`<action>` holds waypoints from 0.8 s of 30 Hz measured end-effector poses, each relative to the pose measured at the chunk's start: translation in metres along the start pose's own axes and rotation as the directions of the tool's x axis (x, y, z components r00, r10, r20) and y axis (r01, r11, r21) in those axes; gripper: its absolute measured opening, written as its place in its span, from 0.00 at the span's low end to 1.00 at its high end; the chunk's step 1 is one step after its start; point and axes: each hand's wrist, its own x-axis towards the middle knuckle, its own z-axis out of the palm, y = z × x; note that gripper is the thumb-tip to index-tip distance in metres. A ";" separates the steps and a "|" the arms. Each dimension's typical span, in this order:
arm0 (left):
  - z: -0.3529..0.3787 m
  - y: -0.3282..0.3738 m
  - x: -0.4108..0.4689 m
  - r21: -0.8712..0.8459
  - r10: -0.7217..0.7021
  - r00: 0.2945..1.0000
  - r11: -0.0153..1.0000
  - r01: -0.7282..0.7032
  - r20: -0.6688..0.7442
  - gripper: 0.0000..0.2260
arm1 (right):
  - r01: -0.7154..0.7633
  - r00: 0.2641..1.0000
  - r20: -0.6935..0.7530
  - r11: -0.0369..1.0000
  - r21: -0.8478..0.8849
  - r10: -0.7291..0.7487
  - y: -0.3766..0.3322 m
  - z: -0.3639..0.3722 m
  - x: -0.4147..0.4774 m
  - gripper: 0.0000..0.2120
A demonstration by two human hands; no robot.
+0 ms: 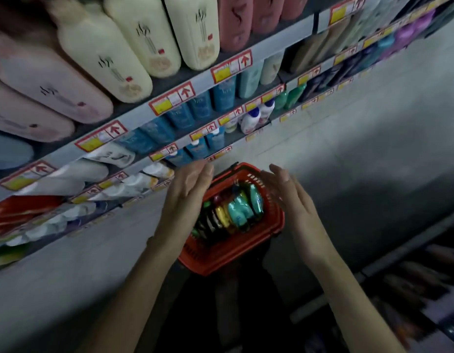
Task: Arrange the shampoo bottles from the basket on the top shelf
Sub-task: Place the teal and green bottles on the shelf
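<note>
I see both arms stretched forward and down. The left hand and right hand are held apart, fingers straight, palms facing each other, gripping nothing. Below and between them the red basket sits on the floor beside the shelves, with the shampoo bottles packed inside.

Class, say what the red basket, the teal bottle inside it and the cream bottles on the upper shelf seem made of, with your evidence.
Red basket: likely moulded plastic, matte; slotted walls, uniform colour.
Teal bottle: probably plastic, glossy; bright highlights.
Cream bottles: seemingly opaque plastic, satin; smooth rounded shoulders, soft sheen.
</note>
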 end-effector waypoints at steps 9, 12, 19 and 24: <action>0.030 -0.151 0.072 0.048 -0.251 0.968 0.967 0.250 0.019 0.18 | -0.169 0.985 -0.025 0.984 -0.054 0.168 0.138 0.010 0.087 0.36; 0.038 -0.197 0.102 0.030 -0.315 0.949 0.949 0.314 0.003 0.22 | -0.241 0.970 -0.034 0.968 -0.071 0.240 0.183 0.013 0.114 0.38; 0.063 -0.304 0.161 0.121 -0.369 0.929 0.922 0.369 -0.025 0.26 | -0.291 0.957 -0.041 0.945 -0.149 0.288 0.287 0.017 0.184 0.30; 0.093 -0.372 0.199 0.152 -0.433 0.901 0.889 0.431 -0.022 0.22 | -0.278 0.960 -0.057 0.925 -0.259 0.273 0.360 0.022 0.234 0.22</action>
